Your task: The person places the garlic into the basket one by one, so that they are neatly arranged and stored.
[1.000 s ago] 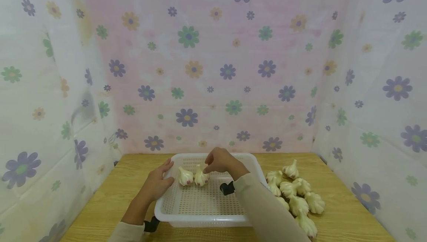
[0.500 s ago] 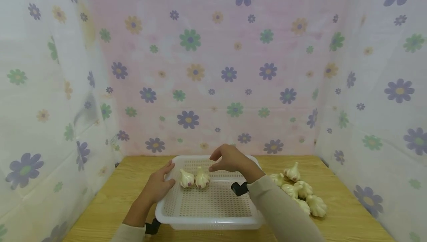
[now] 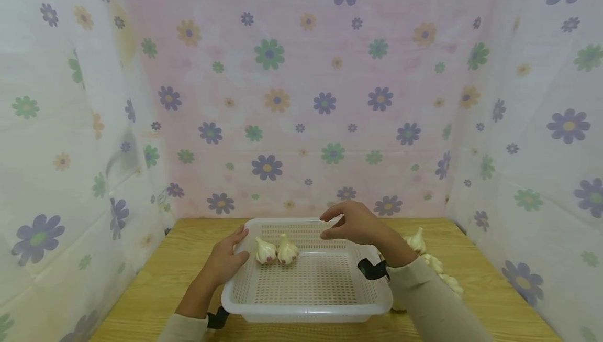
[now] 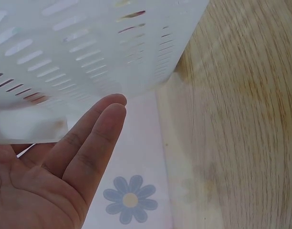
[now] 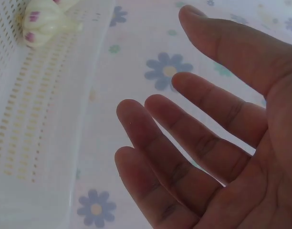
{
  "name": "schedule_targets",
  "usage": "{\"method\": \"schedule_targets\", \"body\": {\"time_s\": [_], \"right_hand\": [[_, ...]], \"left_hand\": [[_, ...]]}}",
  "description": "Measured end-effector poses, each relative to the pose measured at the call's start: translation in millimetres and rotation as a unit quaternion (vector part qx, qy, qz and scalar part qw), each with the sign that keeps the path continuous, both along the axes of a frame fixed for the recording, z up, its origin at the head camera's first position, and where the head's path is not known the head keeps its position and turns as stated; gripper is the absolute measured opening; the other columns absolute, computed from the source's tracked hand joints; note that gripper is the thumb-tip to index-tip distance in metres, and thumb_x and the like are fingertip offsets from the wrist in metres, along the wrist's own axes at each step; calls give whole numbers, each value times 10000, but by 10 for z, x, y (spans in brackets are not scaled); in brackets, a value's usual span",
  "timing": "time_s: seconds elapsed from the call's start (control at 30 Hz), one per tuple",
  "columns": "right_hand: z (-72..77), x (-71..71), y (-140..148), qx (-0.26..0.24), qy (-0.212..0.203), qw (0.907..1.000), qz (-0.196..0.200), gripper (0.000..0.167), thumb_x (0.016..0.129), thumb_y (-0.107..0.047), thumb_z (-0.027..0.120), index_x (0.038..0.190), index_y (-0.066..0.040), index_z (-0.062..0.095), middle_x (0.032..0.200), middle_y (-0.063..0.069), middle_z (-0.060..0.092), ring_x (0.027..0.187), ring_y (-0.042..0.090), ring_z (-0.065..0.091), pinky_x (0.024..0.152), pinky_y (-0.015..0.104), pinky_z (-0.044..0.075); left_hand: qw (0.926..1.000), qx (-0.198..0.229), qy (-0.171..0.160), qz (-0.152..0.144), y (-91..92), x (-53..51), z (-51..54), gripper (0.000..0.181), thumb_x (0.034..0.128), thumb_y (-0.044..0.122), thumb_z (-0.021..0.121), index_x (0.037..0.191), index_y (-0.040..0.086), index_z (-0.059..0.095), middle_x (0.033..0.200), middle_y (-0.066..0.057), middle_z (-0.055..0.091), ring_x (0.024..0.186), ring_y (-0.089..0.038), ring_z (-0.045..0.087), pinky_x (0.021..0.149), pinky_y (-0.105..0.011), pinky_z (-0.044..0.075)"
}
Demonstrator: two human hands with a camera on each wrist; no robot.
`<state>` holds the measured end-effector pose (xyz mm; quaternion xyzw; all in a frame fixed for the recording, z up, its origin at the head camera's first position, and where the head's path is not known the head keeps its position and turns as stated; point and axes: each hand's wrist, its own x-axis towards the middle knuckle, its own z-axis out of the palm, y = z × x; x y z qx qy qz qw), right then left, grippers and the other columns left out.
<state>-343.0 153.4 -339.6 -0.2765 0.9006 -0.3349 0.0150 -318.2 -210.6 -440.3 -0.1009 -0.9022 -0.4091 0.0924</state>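
Observation:
In the head view a white slotted plastic basket (image 3: 306,309) stands in front of me. Two white garlic bulbs with purple marks, one garlic bulb (image 3: 266,251) beside the other garlic bulb (image 3: 287,250), sit at its back left. My left hand (image 3: 225,261) holds the basket's left rim, thumb over the edge; in the left wrist view some fingers (image 4: 96,145) lie straight along the outside. My right hand (image 3: 353,222) hovers over the basket's back right with nothing in it. Its fingers (image 5: 184,129) are spread and slightly bent in the right wrist view.
More garlic bulbs (image 3: 416,241) lie in a pile right of the basket, partly hidden by the right arm (image 3: 428,292). Beneath everything is a wooden table (image 3: 490,268). A flowered cloth (image 3: 301,80) hangs behind and at both sides.
My right hand has moved away from the second garlic bulb, rightwards across the basket, its fingers parted. Its sleeve now covers more of the pile. The left hand stays on the rim.

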Motion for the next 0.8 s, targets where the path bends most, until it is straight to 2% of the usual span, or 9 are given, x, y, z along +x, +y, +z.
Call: {"method": "schedule_targets", "body": {"time_s": [0.17,0.33,0.47,0.67,0.8], "right_hand": [[-23,96,355,-367,-114,9992,-103,449,867,-402,818,1269,-224,728,1343,75,685,1014,165,741,829,392,621],[-60,218,708,-559,128,9980,-278,463,875,-406,808,1283,-207,720,1361,106,662,1051,214,736,801,354,627],[-102,300,973,-565,349,9961,-581,464,883,-414,796,1291,-209,715,1361,121,666,1050,232,737,758,310,623],[-156,408,1299,-771,109,9935,-834,471,915,-404,765,1341,-220,686,1359,140,671,1088,253,723,713,304,617],[-170,470,1525,-931,68,9915,-906,464,938,-383,743,1369,-229,667,1370,136,663,1092,171,724,768,287,618]], "left_hand": [[10000,1,-63,40,10,-22,-21,668,894,125,612,1537,17,466,1678,-70,328,1509,-413,326,1143,-575,421],[9998,-73,-133,145,9,-33,-26,671,897,138,614,1543,37,466,1681,-49,326,1516,-400,319,1144,-568,424],[9999,-53,-113,113,14,-33,-19,667,898,136,613,1541,32,468,1681,-68,329,1510,-412,324,1115,-566,455],[9999,-73,-85,91,10,-28,-15,666,898,131,615,1538,25,469,1679,-76,330,1505,-415,331,1132,-571,427],[9999,-73,-81,94,5,-27,-16,669,893,129,615,1537,22,470,1678,-73,331,1504,-416,335,1136,-572,425]]}}
